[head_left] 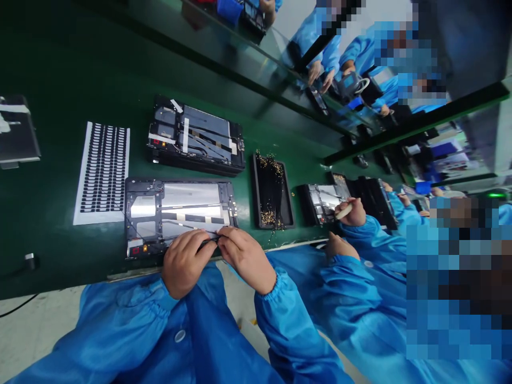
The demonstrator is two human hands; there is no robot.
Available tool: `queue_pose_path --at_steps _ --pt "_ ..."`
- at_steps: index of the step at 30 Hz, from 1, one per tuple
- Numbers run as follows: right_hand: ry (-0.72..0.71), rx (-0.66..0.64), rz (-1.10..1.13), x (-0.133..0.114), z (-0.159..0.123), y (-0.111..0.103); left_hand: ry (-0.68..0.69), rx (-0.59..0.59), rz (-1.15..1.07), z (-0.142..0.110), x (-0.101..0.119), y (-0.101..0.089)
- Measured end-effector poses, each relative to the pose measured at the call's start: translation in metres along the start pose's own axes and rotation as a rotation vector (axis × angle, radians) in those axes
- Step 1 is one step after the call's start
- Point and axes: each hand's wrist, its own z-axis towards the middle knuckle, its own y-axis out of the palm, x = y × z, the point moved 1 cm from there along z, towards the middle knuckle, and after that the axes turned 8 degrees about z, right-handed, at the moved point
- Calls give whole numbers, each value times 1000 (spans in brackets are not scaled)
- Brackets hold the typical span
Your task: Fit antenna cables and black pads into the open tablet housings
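An opened tablet (192, 194) lies before me, its silver battery, flat ribbons and black frame exposed. Over its near long edge, my left hand (186, 262) and my right hand (247, 258) meet with fingers bent and pinched together. Between their fingertips shows a thin black cable (214, 238), mostly hidden by the fingers. Right of the tablet, a black tray (290, 205) holds a bundle of thin black cables (271, 186) with gold-coloured ends. Behind it lies a stack of similar opened tablets (208, 125) with strips of white tape.
A white sheet of black stickers (82, 213) lies left of the tablet. Farther left are a dark panel (18, 136) and a cable plug (30, 260). On the right, a co-worker's hand (352, 212) works over another opened tablet (326, 197). A green-black rail (256, 61) runs behind the table.
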Motion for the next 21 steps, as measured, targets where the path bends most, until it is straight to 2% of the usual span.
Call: queue_pose_path --at_steps 10,14,17,21 --pt "-7 -33 -72 -4 2 -1 -31 -23 -9 2 1 1" --pt "13 -24 -14 -1 1 -2 -18 -22 -7 1 1 2" --pt "82 34 178 4 -8 -2 -24 -22 -1 2 1 1" --pt "188 202 339 10 -24 4 -32 -30 -8 4 2 0"
